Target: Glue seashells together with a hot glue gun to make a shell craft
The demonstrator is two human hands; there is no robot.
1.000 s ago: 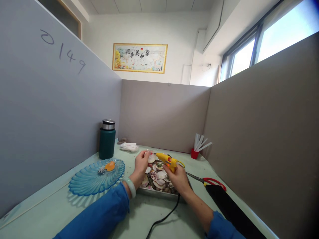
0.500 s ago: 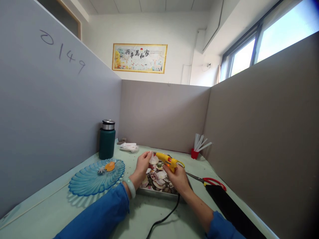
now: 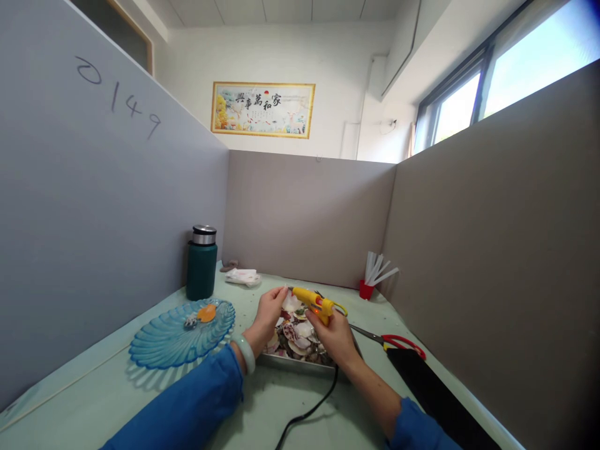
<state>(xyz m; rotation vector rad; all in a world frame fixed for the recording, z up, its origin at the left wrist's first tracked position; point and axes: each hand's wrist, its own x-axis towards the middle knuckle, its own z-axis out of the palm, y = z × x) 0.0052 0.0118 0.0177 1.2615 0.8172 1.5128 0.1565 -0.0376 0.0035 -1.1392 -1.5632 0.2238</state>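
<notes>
My right hand [image 3: 338, 334] is closed around a yellow hot glue gun [image 3: 313, 300], its nozzle pointing left. A small orange light glows on the gun's body. At the nozzle tip, my left hand [image 3: 270, 310] is pinched shut, with thumb and fingertips together; whatever is between them is too small and too covered to make out. Below both hands lies a metal tray [image 3: 295, 364] heaped with seashells [image 3: 300, 334], white, pink and brown. The gun's black cord [image 3: 309, 412] runs over the near tray edge toward me.
To the left are a blue scalloped plate [image 3: 164, 340] bearing an orange shell [image 3: 207, 313] and a dark green bottle [image 3: 201, 272]. Red-handled scissors [image 3: 403, 342] and a black strip [image 3: 435, 397] lie right. A red cup [image 3: 366, 290] holds white sticks. Partitions enclose three sides.
My left fingertips have shifted slightly to the right, closer to the glue gun's nozzle. The right hand and the gun stay in place.
</notes>
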